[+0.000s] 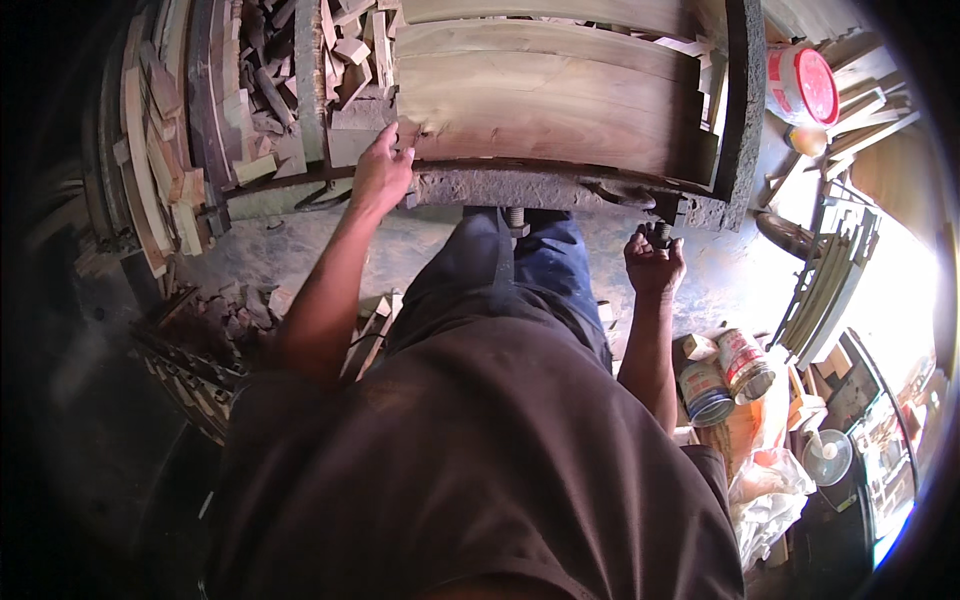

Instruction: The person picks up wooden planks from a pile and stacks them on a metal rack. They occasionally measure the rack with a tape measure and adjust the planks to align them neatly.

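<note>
A wide, pale wooden panel lies inside a rusty metal frame in front of me. My left hand rests at the panel's near left corner, index finger stretched out and touching or nearly touching its edge. It holds nothing that I can see. Under the frame's right end, my right hand has its fingers closed round the lower end of a dark threaded bolt. A second threaded bolt hangs below the middle of the near bar.
Wood offcuts lie heaped left of the panel, beside long strips. A white bucket with a red lid stands at the far right. Two paint cans, a plastic bag and a clear tub are at the near right.
</note>
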A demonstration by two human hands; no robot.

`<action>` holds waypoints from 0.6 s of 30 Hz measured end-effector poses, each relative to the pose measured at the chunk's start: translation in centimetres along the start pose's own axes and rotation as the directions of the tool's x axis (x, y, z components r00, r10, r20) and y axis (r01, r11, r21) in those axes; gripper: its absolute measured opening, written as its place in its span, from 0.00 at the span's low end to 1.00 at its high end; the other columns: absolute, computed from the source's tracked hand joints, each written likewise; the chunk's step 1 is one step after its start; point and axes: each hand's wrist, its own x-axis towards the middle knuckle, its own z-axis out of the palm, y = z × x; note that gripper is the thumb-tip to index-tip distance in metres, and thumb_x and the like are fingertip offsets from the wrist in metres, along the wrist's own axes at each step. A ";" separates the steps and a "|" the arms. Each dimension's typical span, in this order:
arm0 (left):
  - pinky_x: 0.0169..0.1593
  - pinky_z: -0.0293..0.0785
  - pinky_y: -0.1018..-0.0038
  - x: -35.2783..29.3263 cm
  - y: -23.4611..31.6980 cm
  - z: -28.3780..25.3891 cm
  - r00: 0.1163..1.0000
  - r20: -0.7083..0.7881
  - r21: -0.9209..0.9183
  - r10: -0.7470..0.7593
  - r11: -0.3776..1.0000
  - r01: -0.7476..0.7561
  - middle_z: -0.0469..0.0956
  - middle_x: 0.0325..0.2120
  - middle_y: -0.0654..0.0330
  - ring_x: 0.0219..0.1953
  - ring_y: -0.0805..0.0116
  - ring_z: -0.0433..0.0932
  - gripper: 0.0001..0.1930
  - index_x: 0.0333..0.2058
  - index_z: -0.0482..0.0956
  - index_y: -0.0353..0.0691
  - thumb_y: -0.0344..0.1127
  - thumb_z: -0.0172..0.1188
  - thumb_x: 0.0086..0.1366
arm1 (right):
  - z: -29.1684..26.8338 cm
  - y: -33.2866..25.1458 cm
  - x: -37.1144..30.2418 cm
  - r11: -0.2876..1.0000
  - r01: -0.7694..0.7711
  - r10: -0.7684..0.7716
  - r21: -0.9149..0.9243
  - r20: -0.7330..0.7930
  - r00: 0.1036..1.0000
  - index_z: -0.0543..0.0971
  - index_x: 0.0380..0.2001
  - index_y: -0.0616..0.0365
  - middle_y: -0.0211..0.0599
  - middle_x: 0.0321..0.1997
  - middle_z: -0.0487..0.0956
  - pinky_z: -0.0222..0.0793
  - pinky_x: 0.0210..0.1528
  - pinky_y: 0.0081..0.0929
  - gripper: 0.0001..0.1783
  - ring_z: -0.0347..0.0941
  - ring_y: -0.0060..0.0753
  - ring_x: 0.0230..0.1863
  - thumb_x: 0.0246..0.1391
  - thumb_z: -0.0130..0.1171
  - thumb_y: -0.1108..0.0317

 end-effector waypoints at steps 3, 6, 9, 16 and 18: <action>0.60 0.68 0.63 0.6 -1.2 0.1 0.996 0.065 -0.077 -0.058 0.995 0.063 0.73 0.53 0.36 0.57 0.44 0.73 0.32 0.63 0.63 0.32 0.39 0.59 0.63 | -2.6 -1.0 1.3 0.959 0.246 -0.262 -0.140 -0.111 0.959 0.73 0.49 0.65 0.51 0.47 0.78 0.70 0.54 0.47 0.17 0.75 0.52 0.49 0.69 0.45 0.62; 0.61 0.68 0.63 1.0 -2.1 0.3 0.997 0.050 -0.034 -0.063 0.997 0.065 0.73 0.54 0.37 0.57 0.47 0.74 0.34 0.64 0.62 0.33 0.41 0.60 0.62 | -3.7 -0.2 1.6 0.876 0.436 -0.452 -0.207 -0.036 0.891 0.71 0.51 0.61 0.49 0.52 0.75 0.68 0.58 0.50 0.17 0.72 0.53 0.51 0.63 0.51 0.64; 0.58 0.70 0.63 1.1 -1.2 -0.5 0.993 0.083 -0.099 -0.082 0.991 0.090 0.73 0.54 0.37 0.56 0.48 0.75 0.35 0.64 0.61 0.32 0.41 0.60 0.62 | -0.5 4.7 -0.2 0.919 0.394 -0.372 0.003 -0.328 0.869 0.72 0.48 0.60 0.48 0.51 0.74 0.67 0.57 0.56 0.20 0.71 0.58 0.50 0.60 0.52 0.56; 0.60 0.68 0.61 2.0 -1.2 1.5 0.995 -0.020 0.106 -0.100 0.989 0.102 0.72 0.56 0.39 0.56 0.47 0.74 0.34 0.62 0.64 0.32 0.47 0.59 0.63 | -7.9 20.8 3.9 0.864 -0.329 0.325 -0.380 -0.077 0.943 0.71 0.48 0.58 0.56 0.44 0.78 0.74 0.46 0.54 0.25 0.76 0.61 0.42 0.66 0.42 0.47; 0.61 0.67 0.62 3.1 -2.2 2.0 0.988 -0.044 0.034 -0.147 0.988 0.149 0.73 0.56 0.41 0.57 0.46 0.74 0.33 0.62 0.66 0.33 0.47 0.59 0.63 | -5.8 23.2 3.4 0.494 0.080 0.206 -0.866 0.206 0.957 0.73 0.48 0.56 0.52 0.44 0.79 0.73 0.45 0.52 0.23 0.77 0.58 0.42 0.67 0.42 0.48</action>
